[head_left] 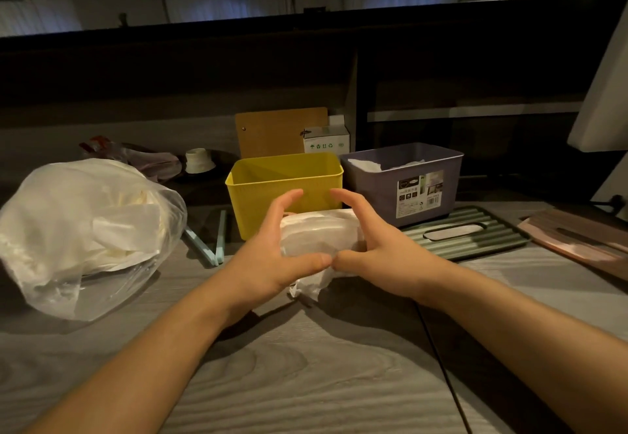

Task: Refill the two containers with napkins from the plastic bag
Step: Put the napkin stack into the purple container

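Between your two hands, just in front of the yellow container, sits the napkin stack: your left hand and right hand cup its ends, thumbs meeting at its near edge.

Grey wood-grain bench. Two pale blue sticks lie crossed on it. Rear — brown board leaning upright, small white carton beside it. Right — green ribbed slotted lid, pinkish lid just beyond.
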Tool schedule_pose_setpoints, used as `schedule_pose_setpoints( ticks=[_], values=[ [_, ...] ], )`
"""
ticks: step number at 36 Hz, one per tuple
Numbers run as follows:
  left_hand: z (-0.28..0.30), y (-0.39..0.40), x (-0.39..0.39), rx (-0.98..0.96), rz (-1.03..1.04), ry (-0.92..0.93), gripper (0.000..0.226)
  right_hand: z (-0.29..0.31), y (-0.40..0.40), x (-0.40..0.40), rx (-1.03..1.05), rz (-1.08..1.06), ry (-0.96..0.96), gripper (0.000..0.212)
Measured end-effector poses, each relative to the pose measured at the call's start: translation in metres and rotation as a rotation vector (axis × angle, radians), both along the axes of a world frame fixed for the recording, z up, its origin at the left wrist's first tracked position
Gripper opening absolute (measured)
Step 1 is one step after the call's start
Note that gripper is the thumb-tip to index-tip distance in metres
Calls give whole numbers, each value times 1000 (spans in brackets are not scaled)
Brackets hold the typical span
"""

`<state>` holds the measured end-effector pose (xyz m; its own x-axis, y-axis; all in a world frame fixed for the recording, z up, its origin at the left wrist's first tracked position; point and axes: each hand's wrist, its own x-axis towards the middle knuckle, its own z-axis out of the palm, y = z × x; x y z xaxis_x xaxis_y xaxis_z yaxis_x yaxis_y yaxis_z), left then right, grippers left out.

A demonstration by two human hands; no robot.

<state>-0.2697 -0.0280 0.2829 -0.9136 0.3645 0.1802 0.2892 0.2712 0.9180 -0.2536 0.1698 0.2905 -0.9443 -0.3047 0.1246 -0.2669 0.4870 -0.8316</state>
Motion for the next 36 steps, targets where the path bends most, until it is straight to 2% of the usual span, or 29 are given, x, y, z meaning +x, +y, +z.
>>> schedule_pose_setpoints(
  ticks=[2,5,8,14,17,19,21,24,27,31,34,36],
  values=[
    [1,-5,0,-5,-47,-39,94,3,3,1,24,1,-40,87],
    [1,-7,1,-53,-32,-31,83,7,6,2,69,15,-65,92],
    [2,-6,2,-82,16,-1,72,5,8,0,119,13,-11,96],
    [7,0,7,47,0,-70,46,-7,2,-7,22,-81,153,68],
    [5,-2,6,-27,-59,-44,86,-9,-1,-10,-18,-106,188,60],
    [6,1,7,-82,-83,-51,95,-10,-2,-11,-40,-129,191,57],
    [4,4,8,-149,-48,-4,94,-10,-2,-11,-47,-150,205,56],
    [3,5,6,-187,57,84,81,-8,-2,-10,-58,-150,201,57],
    [3,2,3,-21,104,-2,71,-5,-1,-9,-117,-133,146,64],
    [6,-1,1,181,115,-134,68,-1,3,-11,-292,-64,-42,80],
    [8,-1,0,238,104,-174,70,1,5,-12,-388,-55,-113,82],
    [10,-1,2,204,74,-187,69,3,5,-12,-440,-74,-106,80]
  ],
)
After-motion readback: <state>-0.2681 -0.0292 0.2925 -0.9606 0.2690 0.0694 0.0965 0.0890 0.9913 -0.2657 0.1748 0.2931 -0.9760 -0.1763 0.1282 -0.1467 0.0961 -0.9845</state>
